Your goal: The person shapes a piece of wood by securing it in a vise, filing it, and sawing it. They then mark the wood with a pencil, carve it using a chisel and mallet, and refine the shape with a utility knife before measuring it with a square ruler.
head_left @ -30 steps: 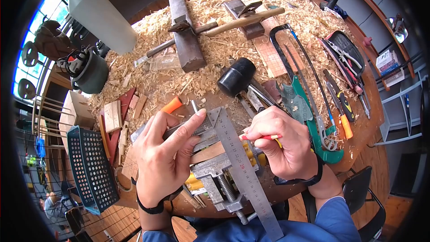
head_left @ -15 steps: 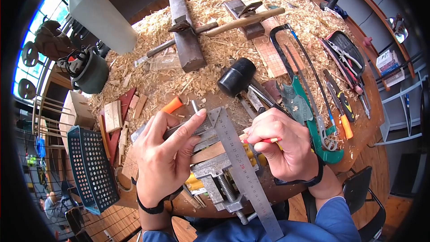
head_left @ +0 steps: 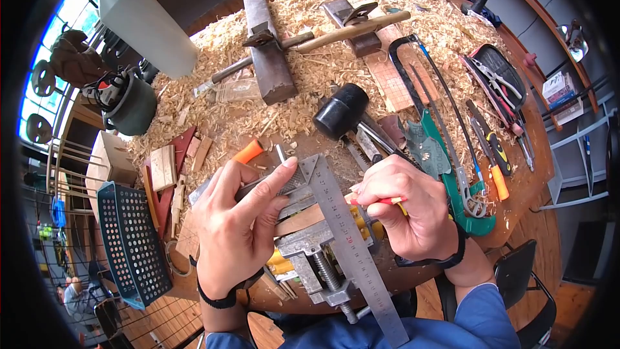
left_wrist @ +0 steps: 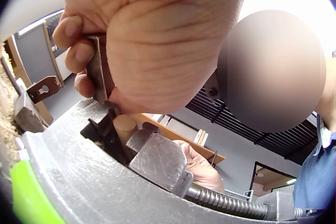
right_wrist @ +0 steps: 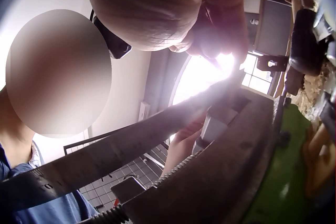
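Observation:
A steel try square with a ruled blade (head_left: 352,242) lies slantwise across the bench vise (head_left: 309,245), its blade running toward the person. My left hand (head_left: 236,226) grips the square's stock (left_wrist: 96,74), thumb and index finger lying near the corner. Between the vise jaws sits a strip of wood (head_left: 300,221), its pale end (left_wrist: 125,126) visible in the left wrist view. On the right edge of the blade, my right hand (head_left: 413,210) pinches a red pencil (head_left: 389,201), its tip close to the blade. In the right wrist view, glare hides the fingertips.
Beyond the vise lie a black rubber mallet (head_left: 341,111), a hand plane (head_left: 270,58) and heaps of wood shavings (head_left: 213,45). A green-handled hacksaw (head_left: 445,174) lies to the right. Toward the left stands a perforated teal basket (head_left: 132,245), near wood offcuts (head_left: 163,167).
The right hand and pencil have shifted very slightly, the pencil sitting a little lower along the blade than one second ago. The left hand and the square have stayed still.

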Motion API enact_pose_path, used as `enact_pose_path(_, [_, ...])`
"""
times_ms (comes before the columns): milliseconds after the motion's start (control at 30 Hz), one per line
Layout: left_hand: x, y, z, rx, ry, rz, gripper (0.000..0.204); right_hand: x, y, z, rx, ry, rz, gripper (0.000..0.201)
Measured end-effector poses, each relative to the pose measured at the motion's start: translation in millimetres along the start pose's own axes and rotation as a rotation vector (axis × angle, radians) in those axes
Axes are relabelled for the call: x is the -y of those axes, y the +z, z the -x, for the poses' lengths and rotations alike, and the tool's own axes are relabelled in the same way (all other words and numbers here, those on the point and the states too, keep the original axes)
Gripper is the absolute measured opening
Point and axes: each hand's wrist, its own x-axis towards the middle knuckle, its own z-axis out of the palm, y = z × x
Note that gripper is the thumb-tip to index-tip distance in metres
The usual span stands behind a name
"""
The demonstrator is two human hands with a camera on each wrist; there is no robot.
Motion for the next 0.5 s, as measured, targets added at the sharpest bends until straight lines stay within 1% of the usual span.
enact_pose_path(67, [-0.2, 0.1, 0.1, 0.002, -0.001, 0.002, 0.045, -0.2, 1.0, 0.6, -0.02, 0.02, -0.016, 0.016])
enact_pose_path(500, [0.4, 0.5, 0.3, 0.002, 0.002, -0.011, 0.044, 0.7, -0.1, -2.0, -0.001, -0.024, 0.011, 0.016])
